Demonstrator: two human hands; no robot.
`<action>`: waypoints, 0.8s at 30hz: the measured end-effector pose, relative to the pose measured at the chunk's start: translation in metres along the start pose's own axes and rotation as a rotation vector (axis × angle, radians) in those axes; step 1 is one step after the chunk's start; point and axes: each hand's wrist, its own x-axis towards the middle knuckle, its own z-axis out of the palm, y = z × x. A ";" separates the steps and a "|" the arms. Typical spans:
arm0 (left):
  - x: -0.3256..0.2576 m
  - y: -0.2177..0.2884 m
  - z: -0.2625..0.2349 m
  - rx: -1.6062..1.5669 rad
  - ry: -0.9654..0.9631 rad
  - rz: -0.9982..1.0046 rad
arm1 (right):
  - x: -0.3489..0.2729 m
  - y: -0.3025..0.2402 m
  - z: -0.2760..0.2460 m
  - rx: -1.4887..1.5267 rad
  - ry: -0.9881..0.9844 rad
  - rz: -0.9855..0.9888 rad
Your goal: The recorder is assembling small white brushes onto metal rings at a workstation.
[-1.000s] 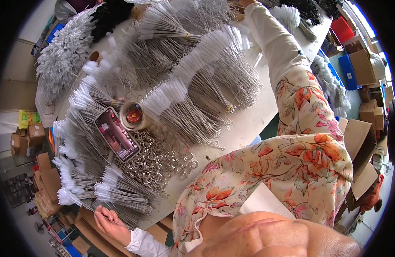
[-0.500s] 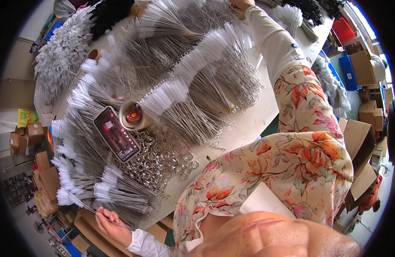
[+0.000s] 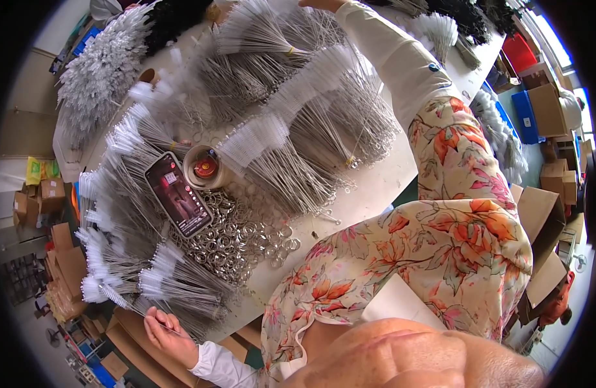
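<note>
Low on the left, my left hand [image 3: 170,336] is closed with its fingertips pinched on the thin wire stem of a small white-bristled tube brush [image 3: 118,296], whose bristle end points up and left. My right arm stretches far forward. Only part of my right hand [image 3: 324,3] shows at the top edge, above bundles of tube brushes [image 3: 259,139]; its fingers are cut off. Beside my left hand lies another brush bundle [image 3: 181,278]. A heap of loose metal rings [image 3: 239,236] sits mid-table, next to a lit phone [image 3: 178,194] resting on brushes.
A round tub [image 3: 204,167] with a red item inside stands behind the phone. A large pile of white bristly brushes [image 3: 107,71] fills the far left. Cardboard boxes [image 3: 547,107] and a blue crate [image 3: 525,116] stand at right. The white table's edge [image 3: 401,200] runs close to my body.
My right hand has moved left along the top edge, its arm swinging with it. My left hand stays nearly in place, still pinching the brush stem.
</note>
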 end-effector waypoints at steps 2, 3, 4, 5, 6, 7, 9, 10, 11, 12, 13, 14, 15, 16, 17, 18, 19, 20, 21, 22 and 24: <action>-0.003 -0.001 -0.002 0.000 0.005 0.014 | 0.000 -0.010 0.002 -0.124 -0.025 0.040; -0.004 -0.001 -0.003 -0.003 0.012 0.014 | 0.001 -0.014 0.003 -0.252 -0.048 0.088; -0.005 -0.002 -0.004 -0.020 0.016 -0.006 | 0.005 -0.011 0.008 -0.236 -0.007 0.064; -0.007 -0.003 -0.006 -0.036 0.023 -0.026 | 0.006 -0.013 0.007 -0.233 -0.009 0.052; -0.008 -0.003 -0.008 -0.039 0.035 -0.027 | 0.008 -0.014 0.005 -0.125 0.012 0.074; -0.008 -0.004 -0.009 -0.038 0.024 -0.013 | 0.010 -0.014 0.002 -0.018 0.032 0.096; -0.001 -0.007 -0.004 -0.063 -0.030 -0.006 | 0.037 0.042 -0.001 -0.213 0.073 -0.071; 0.000 -0.009 -0.009 -0.059 -0.003 0.013 | 0.042 0.026 0.005 -0.105 0.209 -0.008; -0.001 -0.011 -0.012 -0.060 0.019 0.035 | 0.043 0.006 -0.001 0.003 0.347 0.060; -0.001 -0.012 -0.012 -0.064 0.031 0.035 | 0.038 -0.008 -0.017 0.226 0.290 -0.010; -0.002 -0.014 -0.012 -0.094 0.020 0.032 | 0.031 -0.017 -0.036 0.443 0.231 -0.077; -0.002 -0.015 -0.013 -0.122 0.006 0.027 | 0.031 -0.022 -0.053 0.632 0.110 -0.012; -0.003 -0.015 -0.013 -0.130 0.010 0.029 | 0.031 -0.025 -0.065 0.818 -0.015 0.053; -0.004 -0.014 -0.013 -0.118 0.006 0.027 | 0.040 -0.016 -0.065 0.816 -0.013 0.043; -0.005 -0.014 -0.012 -0.112 -0.006 0.028 | 0.056 0.001 -0.066 1.249 -0.004 0.023; -0.008 -0.013 -0.013 -0.118 0.012 0.028 | 0.062 -0.011 -0.066 1.695 -0.025 -0.005; -0.010 -0.012 -0.013 -0.122 -0.006 0.025 | 0.065 -0.022 -0.066 1.699 -0.042 -0.019; -0.017 -0.011 -0.017 -0.119 0.001 0.019 | 0.052 -0.065 -0.071 1.848 -0.170 -0.026; -0.022 -0.007 -0.013 -0.126 0.031 0.019 | 0.042 -0.092 -0.079 1.981 -0.290 -0.027; -0.023 -0.002 0.000 -0.093 -0.049 0.052 | 0.039 -0.096 -0.085 2.103 -0.743 -0.405; -0.033 0.010 0.024 -0.032 -0.119 0.102 | -0.011 -0.166 -0.103 1.995 -0.738 -0.334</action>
